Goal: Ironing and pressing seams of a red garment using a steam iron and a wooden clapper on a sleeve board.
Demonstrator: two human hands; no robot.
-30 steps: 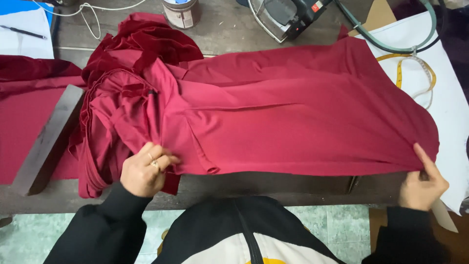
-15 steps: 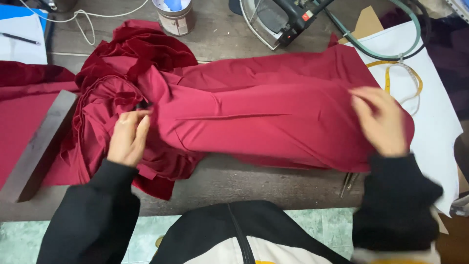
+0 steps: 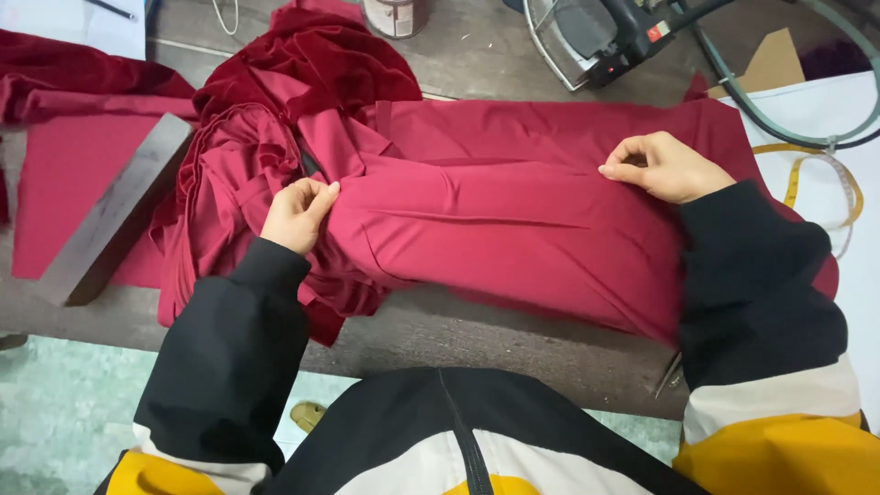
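A large dark red garment (image 3: 495,220) lies across the worktable (image 3: 477,339), its lower edge folded up over the middle. My left hand (image 3: 298,213) pinches the folded edge at the left, beside a bunched heap of the same cloth (image 3: 275,92). My right hand (image 3: 662,167) pinches the folded edge at the right, fingers closed on the fabric. Both sleeves are black with white and yellow bands.
A grey metal bar (image 3: 115,209) lies on flat red cloth at the left. A steam iron (image 3: 596,41) with a hose sits at the back right, a can (image 3: 396,16) at the back centre. A yellow tape measure (image 3: 825,179) lies on white paper at the right.
Both hands carried the near edge of the cloth away from me and laid it over the garment. My right hand moved from the near right corner up to the middle.
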